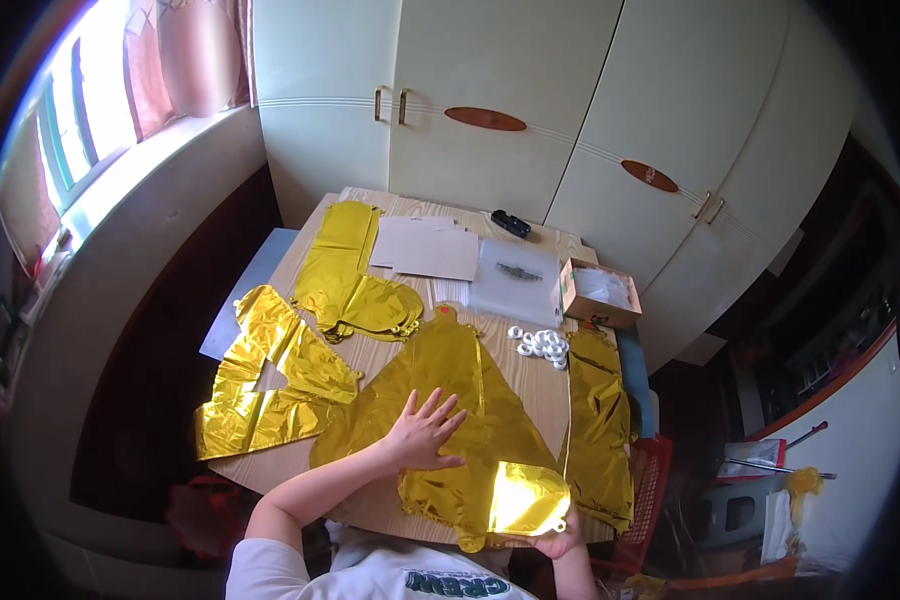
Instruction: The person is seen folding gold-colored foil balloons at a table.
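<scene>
My left hand (425, 432) lies flat and open on the gold foil balloon (450, 400) at lower centre, keeping it still, while my right hand (558, 540) pinches its folded corner.

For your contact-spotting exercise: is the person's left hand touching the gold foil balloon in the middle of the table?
Touching. The head view shows the left hand lying flat, fingers spread, directly on the gold foil balloon, with no gap visible between palm and foil.
</scene>
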